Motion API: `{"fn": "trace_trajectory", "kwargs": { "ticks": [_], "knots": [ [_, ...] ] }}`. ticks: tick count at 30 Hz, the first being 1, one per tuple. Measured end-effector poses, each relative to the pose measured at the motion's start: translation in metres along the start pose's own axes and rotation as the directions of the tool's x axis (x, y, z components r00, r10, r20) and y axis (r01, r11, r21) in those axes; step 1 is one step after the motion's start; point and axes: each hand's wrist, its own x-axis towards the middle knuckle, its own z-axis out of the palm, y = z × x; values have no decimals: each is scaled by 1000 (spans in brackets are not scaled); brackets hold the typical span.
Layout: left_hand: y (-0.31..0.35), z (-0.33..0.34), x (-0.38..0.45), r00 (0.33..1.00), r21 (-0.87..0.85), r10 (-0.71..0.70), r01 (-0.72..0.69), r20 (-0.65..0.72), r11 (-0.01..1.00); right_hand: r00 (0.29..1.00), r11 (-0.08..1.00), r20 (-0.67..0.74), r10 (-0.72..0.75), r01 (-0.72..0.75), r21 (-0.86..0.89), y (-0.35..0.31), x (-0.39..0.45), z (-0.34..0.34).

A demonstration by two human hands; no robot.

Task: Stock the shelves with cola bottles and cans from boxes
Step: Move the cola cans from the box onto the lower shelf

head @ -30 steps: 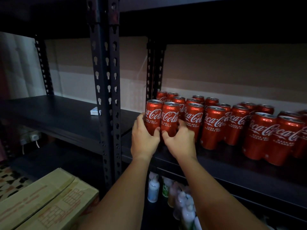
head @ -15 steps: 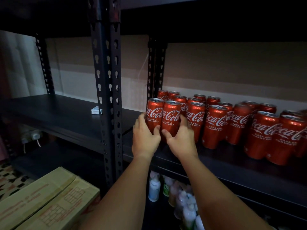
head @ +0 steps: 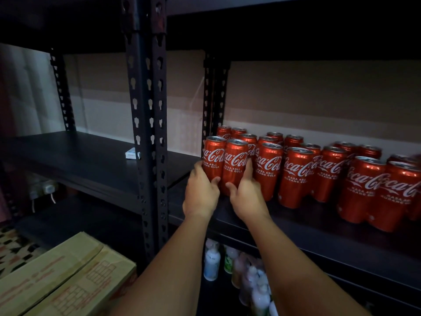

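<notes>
I have both hands on the front two cans beside the black upright post (head: 148, 133). My left hand (head: 200, 192) curls round the left can (head: 213, 156), thumb across its front; my right hand (head: 247, 195) wraps the right can (head: 234, 165). Both cans stand upright on the shelf (head: 296, 229), touching each other.

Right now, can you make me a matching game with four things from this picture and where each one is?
Things:
1. left hand
2. small white box
3. cardboard boxes
4. pale bottles

Places:
A. on the shelf below the cans
B. gripping the leftmost front can
C. bottom left, in front of the rack
D. on the left shelf, behind the metal post

Pairs: 1-B, 2-D, 3-C, 4-A
</notes>
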Motion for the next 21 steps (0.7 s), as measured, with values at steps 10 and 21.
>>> {"fn": "trace_trajectory", "kwargs": {
  "ticks": [10, 21],
  "knots": [
    [6, 2, 0, 992, 158, -120, 111, 48, 981, 994, 993, 66, 89, -83, -82, 0, 5, 2],
    [11, 4, -3, 974, 184, -222, 210, 50, 960, 991, 992, 64, 115, -111, -68, -3, 3, -1]
  ]
}}
